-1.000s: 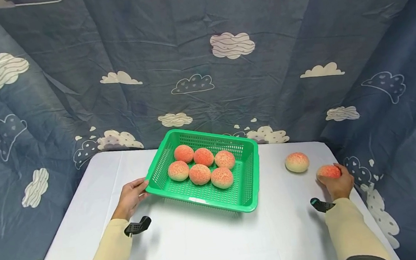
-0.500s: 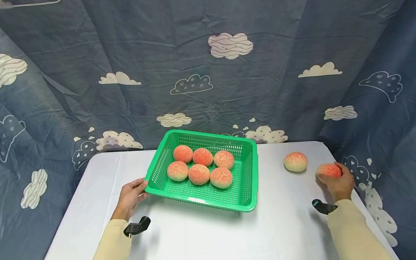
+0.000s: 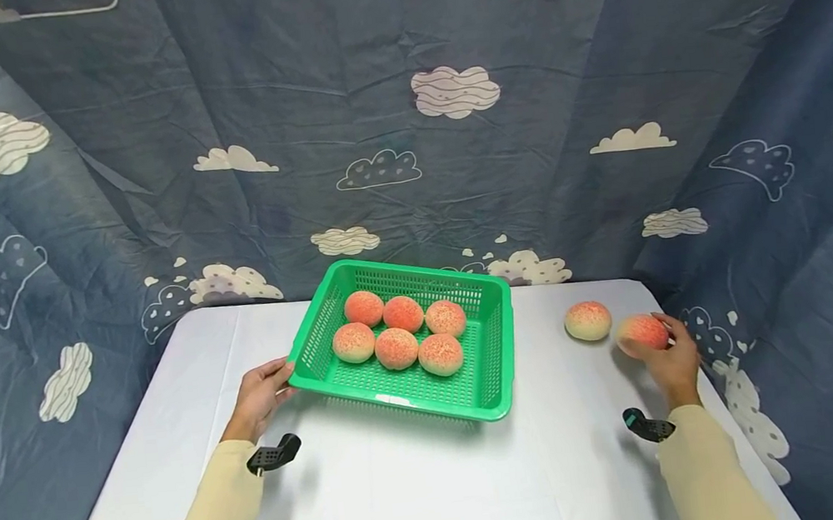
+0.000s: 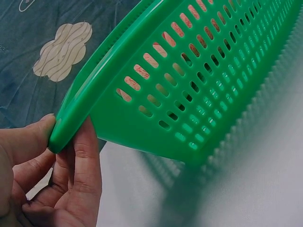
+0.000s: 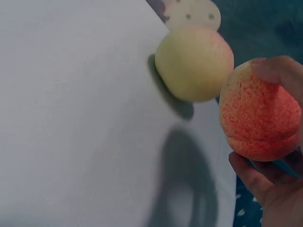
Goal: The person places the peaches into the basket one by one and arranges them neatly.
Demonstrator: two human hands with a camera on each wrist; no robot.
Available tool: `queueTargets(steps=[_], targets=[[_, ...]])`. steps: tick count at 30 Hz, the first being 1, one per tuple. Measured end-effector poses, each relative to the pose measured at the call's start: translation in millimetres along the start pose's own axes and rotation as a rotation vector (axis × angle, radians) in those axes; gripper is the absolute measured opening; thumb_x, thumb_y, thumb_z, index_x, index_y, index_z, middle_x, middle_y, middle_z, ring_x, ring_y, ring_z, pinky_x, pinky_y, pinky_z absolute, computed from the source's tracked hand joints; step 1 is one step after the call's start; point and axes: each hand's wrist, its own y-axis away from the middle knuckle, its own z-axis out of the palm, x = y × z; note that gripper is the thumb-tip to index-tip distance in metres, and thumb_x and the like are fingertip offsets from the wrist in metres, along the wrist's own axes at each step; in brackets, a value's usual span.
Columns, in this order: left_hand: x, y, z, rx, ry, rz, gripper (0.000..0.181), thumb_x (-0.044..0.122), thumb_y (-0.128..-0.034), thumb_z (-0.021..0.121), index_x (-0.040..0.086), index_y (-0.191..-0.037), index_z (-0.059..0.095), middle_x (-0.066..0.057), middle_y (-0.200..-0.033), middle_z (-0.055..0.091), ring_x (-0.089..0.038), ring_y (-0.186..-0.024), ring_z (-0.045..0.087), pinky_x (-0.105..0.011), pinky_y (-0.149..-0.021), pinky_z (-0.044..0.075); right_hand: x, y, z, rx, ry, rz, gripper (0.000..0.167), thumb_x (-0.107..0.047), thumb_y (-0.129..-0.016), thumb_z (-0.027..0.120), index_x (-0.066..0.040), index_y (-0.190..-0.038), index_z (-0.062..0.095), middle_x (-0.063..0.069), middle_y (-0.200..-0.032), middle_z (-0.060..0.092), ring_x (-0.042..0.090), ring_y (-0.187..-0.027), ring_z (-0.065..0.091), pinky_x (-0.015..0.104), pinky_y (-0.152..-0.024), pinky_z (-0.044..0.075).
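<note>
My left hand pinches the near left corner of a green perforated plastic basket, thumb on the rim and fingers beneath it. Inside the basket lie several peaches, red-speckled over pale yellow, in two rows. On the right, my right hand grips another peach between thumb and fingers. The right wrist view shows it held off the table, with a shadow on the cloth below. Just left of that peach, a second loose peach rests on the table.
A white cloth covers the table. Behind it and on both sides hangs a dark blue curtain with cloud prints. The table's right edge runs close by my right hand. A black wrist camera sits at each cuff.
My right hand has lifted the peach slightly and shifted it a little up and left. My left hand keeps its hold on the basket, and the head view has drifted slightly.
</note>
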Motion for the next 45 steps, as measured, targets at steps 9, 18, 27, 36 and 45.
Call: queueTargets(steps=[9,18,27,36,45], targets=[[-2.3,3.2,-2.3,0.001,0.005,-0.003,0.047,0.014,-0.1008,0.052,-0.011,-0.139,0.04,-0.007,-0.109,0.058,-0.004,-0.083,0.059,-0.028,-0.085,0.054,-16.4,14.2,8.0,-0.036,0.009,-0.137,0.078,-0.031,-0.078,0.082,-0.02,-0.145,0.043,0.012,-0.142,0.045,0.029,-0.119,0.044,0.028,-0.083,0.043],[-4.2,3.3,-2.5,0.0,0.019,-0.012,0.047,0.013,-0.1006,0.053,-0.01,-0.139,0.04,-0.008,-0.11,0.057,-0.005,-0.082,0.059,-0.021,-0.077,0.055,-58.1,47.3,18.5,-0.085,-0.008,-0.206,0.074,-0.019,-0.08,0.08,-0.016,-0.145,0.043,0.009,-0.143,0.042,0.026,-0.118,0.045,0.031,-0.09,0.043],[-2.4,1.8,-2.4,-0.001,0.015,0.006,0.047,0.014,-0.1007,0.053,-0.011,-0.139,0.04,-0.007,-0.109,0.059,-0.004,-0.083,0.06,-0.028,-0.085,0.055,-90.3,70.9,36.1,-0.128,-0.118,-0.336,0.07,0.001,-0.075,0.08,-0.011,-0.137,0.049,0.008,-0.134,0.049,0.015,-0.104,0.047,0.011,-0.079,0.041],[0.8,1.3,-0.7,-0.009,0.02,0.003,0.048,0.014,-0.101,0.052,-0.01,-0.14,0.039,-0.009,-0.112,0.058,-0.003,-0.083,0.06,-0.028,-0.086,0.054,-114.7,86.4,61.4,-0.218,-0.169,-0.419,0.068,0.001,-0.073,0.082,-0.006,-0.134,0.052,0.015,-0.132,0.046,0.022,-0.107,0.049,0.008,-0.081,0.042],[0.8,0.7,0.4,-0.008,0.015,0.005,0.047,0.014,-0.101,0.052,-0.01,-0.14,0.04,-0.009,-0.112,0.058,-0.003,-0.083,0.06,-0.032,-0.09,0.053,-135.1,102.6,87.6,-0.333,-0.176,-0.503,0.067,-0.008,-0.074,0.084,-0.008,-0.133,0.053,0.014,-0.13,0.053,0.028,-0.108,0.054,0.021,-0.081,0.047]])
